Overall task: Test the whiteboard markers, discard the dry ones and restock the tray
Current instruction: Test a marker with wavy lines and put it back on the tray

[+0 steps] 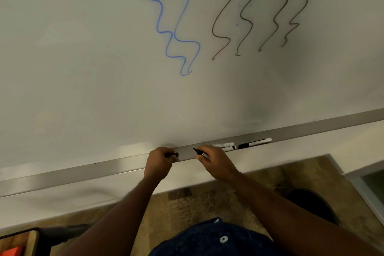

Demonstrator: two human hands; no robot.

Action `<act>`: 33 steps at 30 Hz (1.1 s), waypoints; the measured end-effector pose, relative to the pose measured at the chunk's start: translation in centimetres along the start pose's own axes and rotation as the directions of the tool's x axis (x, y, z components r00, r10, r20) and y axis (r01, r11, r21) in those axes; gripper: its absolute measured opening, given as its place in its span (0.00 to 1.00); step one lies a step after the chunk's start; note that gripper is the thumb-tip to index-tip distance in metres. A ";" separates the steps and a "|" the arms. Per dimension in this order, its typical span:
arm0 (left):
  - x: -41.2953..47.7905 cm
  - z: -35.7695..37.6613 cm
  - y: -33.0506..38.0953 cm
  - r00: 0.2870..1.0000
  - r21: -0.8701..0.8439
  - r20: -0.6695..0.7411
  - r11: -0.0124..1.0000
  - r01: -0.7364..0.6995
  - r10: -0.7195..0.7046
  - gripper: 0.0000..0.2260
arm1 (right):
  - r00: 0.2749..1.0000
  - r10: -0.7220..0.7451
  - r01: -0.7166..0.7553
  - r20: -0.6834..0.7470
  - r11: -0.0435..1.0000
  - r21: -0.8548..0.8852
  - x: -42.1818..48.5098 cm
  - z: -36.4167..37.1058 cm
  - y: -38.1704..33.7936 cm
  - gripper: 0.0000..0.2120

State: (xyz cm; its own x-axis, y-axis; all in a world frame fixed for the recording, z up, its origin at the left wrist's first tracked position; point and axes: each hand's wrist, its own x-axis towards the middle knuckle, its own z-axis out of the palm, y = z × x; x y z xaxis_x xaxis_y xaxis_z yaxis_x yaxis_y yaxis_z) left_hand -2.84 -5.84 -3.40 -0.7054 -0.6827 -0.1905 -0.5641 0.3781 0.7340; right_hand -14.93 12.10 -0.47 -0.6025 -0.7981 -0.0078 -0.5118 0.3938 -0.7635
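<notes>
My right hand (214, 162) grips an uncapped black marker (198, 151), its tip pointing left over the metal tray (83, 172). My left hand (159, 162) holds the black cap (173, 154), its open end facing the tip a short gap away. Two white-bodied markers (225, 146) lie together in the tray just right of my right hand, and a third capped marker (254, 143) lies farther right. The whiteboard (83, 68) above carries two blue wavy lines (172, 27) and several dark wavy lines (249, 16).
Below the tray is a pale wall strip, then patterned carpet (207, 199). A dark round object (311, 206) sits on the floor at the right. A wooden-edged surface with something orange (14, 249) shows at the bottom left.
</notes>
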 end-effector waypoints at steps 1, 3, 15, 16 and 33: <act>0.1 0.1 -0.1 1.000 0.037 0.008 0.999 -0.015 0.015 0.09 | 1.000 0.003 -0.003 0.003 1.000 -0.003 0.0 -0.2 0.1 0.11; 0.2 0.2 -0.3 0.999 0.118 0.023 0.992 -0.044 0.041 0.08 | 1.000 0.016 -0.016 0.008 1.000 -0.007 -0.1 -0.4 0.4 0.13; 0.8 0.8 -0.6 0.972 0.287 0.117 0.930 -0.229 0.203 0.13 | 0.989 0.151 -0.150 0.004 0.988 -0.040 -1.2 -1.3 1.3 0.16; 0.7 0.6 -0.7 0.971 0.290 0.119 0.928 -0.232 0.205 0.13 | 0.989 0.147 -0.147 -0.007 0.989 -0.023 -1.2 -1.5 1.3 0.16; -2.4 -4.3 1.1 0.752 0.455 -0.168 0.727 -0.514 0.637 0.13 | 0.929 -0.311 0.348 -0.201 0.918 0.188 -1.7 -6.3 -8.7 0.14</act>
State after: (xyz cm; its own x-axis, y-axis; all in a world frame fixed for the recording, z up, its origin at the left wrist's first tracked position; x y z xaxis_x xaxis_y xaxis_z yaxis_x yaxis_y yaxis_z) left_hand 0.07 -6.47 0.62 -0.8179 -0.3779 0.4339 -0.2428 0.9103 0.3351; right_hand -13.37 12.89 10.25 -0.5237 -0.7720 0.3603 -0.5649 -0.0019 -0.8252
